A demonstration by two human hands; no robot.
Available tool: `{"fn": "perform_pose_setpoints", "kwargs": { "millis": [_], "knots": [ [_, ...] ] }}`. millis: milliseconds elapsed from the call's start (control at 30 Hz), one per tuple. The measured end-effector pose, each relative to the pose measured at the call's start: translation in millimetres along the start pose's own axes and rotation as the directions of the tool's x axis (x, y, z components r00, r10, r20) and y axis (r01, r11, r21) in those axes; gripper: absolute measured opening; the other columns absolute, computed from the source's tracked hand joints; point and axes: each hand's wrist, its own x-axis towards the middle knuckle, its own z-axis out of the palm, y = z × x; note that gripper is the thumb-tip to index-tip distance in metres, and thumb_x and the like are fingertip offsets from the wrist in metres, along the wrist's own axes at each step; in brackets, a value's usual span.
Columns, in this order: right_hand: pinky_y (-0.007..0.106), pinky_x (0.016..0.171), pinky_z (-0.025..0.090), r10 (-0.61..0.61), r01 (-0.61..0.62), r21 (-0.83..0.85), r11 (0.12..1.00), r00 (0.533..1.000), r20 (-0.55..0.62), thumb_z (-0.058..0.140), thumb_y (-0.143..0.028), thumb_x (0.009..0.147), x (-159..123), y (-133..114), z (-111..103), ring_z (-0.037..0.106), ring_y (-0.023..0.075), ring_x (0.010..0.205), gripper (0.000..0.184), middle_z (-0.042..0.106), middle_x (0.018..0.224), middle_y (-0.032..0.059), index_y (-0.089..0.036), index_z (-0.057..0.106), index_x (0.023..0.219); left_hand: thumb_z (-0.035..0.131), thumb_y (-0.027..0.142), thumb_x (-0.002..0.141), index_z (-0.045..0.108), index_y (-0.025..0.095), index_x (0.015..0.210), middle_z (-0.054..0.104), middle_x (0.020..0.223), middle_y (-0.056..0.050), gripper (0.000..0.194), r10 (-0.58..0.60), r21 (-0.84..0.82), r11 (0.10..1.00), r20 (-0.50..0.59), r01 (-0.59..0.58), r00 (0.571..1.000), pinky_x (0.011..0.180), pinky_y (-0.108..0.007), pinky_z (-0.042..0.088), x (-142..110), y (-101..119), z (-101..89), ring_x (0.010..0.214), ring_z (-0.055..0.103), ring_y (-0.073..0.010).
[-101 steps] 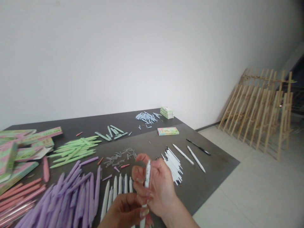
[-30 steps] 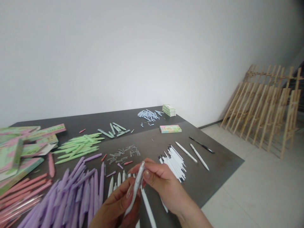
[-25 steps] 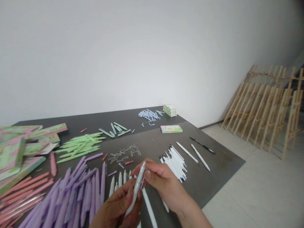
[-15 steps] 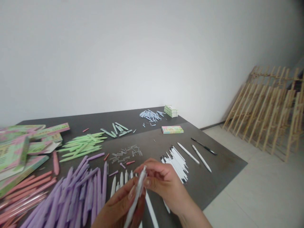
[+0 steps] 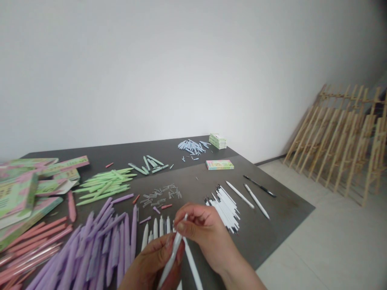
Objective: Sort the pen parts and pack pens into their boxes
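My left hand (image 5: pixel 155 255) is closed round the body of a white pen (image 5: pixel 169 266), which slants up towards the right. At its upper end, the thumb and fingers of my right hand (image 5: pixel 208 235) pinch the tip; part of the tip is hidden behind them. Below my hands lies another white pen (image 5: pixel 192 264). White pen barrels (image 5: pixel 155 228) stand out beside my left hand, partly covered by it. To the right of my right hand is a pile of white refills (image 5: pixel 225 211) with dark tips.
Purple pen barrels (image 5: pixel 90 249), coral ones (image 5: pixel 33 237) and green ones (image 5: pixel 105 185) lie left on the dark table (image 5: pixel 272 229). Small clear clips (image 5: pixel 161 193), two white pens (image 5: pixel 256 201), a black pen (image 5: pixel 260 186), a box (image 5: pixel 219 164) and blue parts (image 5: pixel 193 146) lie farther off.
Earlier my right hand held the white pen upright, palm up. It then turned over to the pen's upper end while my left hand took the body. Just now my right thumb shifted over the tip.
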Motion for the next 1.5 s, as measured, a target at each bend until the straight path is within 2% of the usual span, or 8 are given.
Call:
{"fn": "perform_pose_setpoints", "kwargs": {
  "millis": [167, 533, 733, 900, 1067, 1200, 1367, 1500],
  "knots": [
    [0.022, 0.062, 0.039, 0.055, -0.054, -0.015, 0.998, 0.996, 0.076, 0.064, -0.032, 0.076, 9.0, 3.5, -9.4, 0.052, 0.0092, 0.063, 0.019, 0.062, 0.07, 0.0023, -0.014, 0.069, 0.077, 0.06, 0.042, 0.074, 0.063, 0.017, 0.073, 0.043, 0.036, 0.005, 0.025, -0.041, -0.05, 0.998, 0.059, 0.044, 0.997, 0.026, -0.012, 0.02, 1.4, 6.3, -1.2, 0.024, 0.024, -0.0011],
    [0.025, 0.06, 0.04, 0.171, -0.136, -0.203, 0.97, 0.971, 0.165, 0.073, -0.041, 0.059, 57.9, 0.5, -11.1, 0.055, 0.0116, 0.058, 0.031, 0.061, 0.06, 0.0011, -0.012, 0.065, 0.067, 0.054, 0.033, 0.079, 0.06, 0.018, 0.076, 0.04, 0.046, 0.006, 0.016, 0.063, -0.031, 0.997, -0.11, -0.067, 0.992, 0.028, -0.014, 0.013, 1.2, 23.5, -0.7, 0.031, 0.015, -0.0003],
    [0.019, 0.043, 0.026, 0.135, -0.078, -0.45, 0.89, 0.986, 0.096, 0.067, -0.049, 0.064, 78.8, 8.0, -12.2, 0.036, 0.005, 0.042, 0.04, 0.04, 0.044, -0.0077, -0.015, 0.05, 0.052, 0.055, 0.029, 0.078, 0.061, 0.015, 0.078, 0.044, 0.052, 0.004, 0.015, 0.185, 0.083, 0.982, -0.316, -0.167, 0.93, 0.036, -0.016, 0.025, 6.1, 32.7, 3.9, 0.039, 0.032, -0.0038],
    [0.019, 0.043, 0.023, 0.001, 0.075, -0.55, 0.832, 0.991, 0.136, 0.051, -0.052, 0.079, 76.3, 17.6, -15.9, 0.031, 0.0056, 0.046, 0.044, 0.036, 0.048, -0.007, -0.015, 0.047, 0.054, 0.059, 0.025, 0.075, 0.061, 0.016, 0.078, 0.049, 0.049, 0.004, 0.01, 0.143, 0.06, 0.99, -0.299, -0.131, 0.943, 0.031, -0.016, 0.024, 9.7, 29.6, -6.5, 0.031, 0.033, -0.0033],
    [0.018, 0.045, 0.028, -0.011, 0.099, -0.546, 0.832, 0.987, 0.161, 0.046, -0.05, 0.083, 71.7, 21.6, -18.5, 0.036, 0.006, 0.049, 0.044, 0.04, 0.051, -0.0051, -0.014, 0.051, 0.058, 0.059, 0.021, 0.076, 0.062, 0.013, 0.078, 0.065, 0.062, -0.005, 0.009, 0.126, -0.009, 0.991, -0.248, -0.132, 0.961, 0.043, -0.022, 0.046, 13.6, 26.9, -13.2, 0.043, 0.057, -0.0112],
    [0.016, 0.036, 0.029, 0.183, -0.084, -0.463, 0.882, 0.968, 0.172, 0.035, -0.06, 0.083, 66.3, 32.3, -15.2, 0.041, 0.0054, 0.038, 0.054, 0.047, 0.05, -0.0029, -0.013, 0.055, 0.066, 0.054, 0.011, 0.078, 0.061, 0.013, 0.082, 0.069, 0.072, -0.007, 0.008, 0.272, -0.048, 0.946, -0.416, -0.32, 0.868, 0.063, -0.03, 0.054, 13.6, 43.5, -21.7, 0.063, 0.066, -0.0155],
    [0.018, 0.038, 0.042, 0.503, -0.452, -0.223, 0.864, 0.751, 0.427, 0.045, -0.064, 0.075, 51.8, 41.4, -0.1, 0.057, 0.0107, 0.044, 0.056, 0.06, 0.06, 0.0054, -0.01, 0.059, 0.078, 0.047, 0.006, 0.08, 0.059, 0.014, 0.083, 0.07, 0.08, -0.008, 0.014, 0.489, 0.075, 0.835, -0.554, -0.545, 0.674, 0.069, -0.029, 0.056, 9.9, 68.2, -35.1, 0.074, 0.067, -0.0164],
    [0.021, 0.04, 0.047, 0.504, -0.553, -0.033, 0.833, 0.731, 0.461, 0.05, -0.057, 0.077, 44.6, 49.3, 8.5, 0.059, 0.0127, 0.042, 0.05, 0.063, 0.057, 0.0062, -0.011, 0.056, 0.095, 0.051, 0.006, 0.079, 0.055, 0.015, 0.082, 0.07, 0.077, -0.006, 0.01, 0.515, 0.133, 0.836, -0.529, -0.533, 0.675, 0.062, -0.027, 0.055, 7.9, 69.8, -33.8, 0.067, 0.067, -0.0151]
  ]
}}
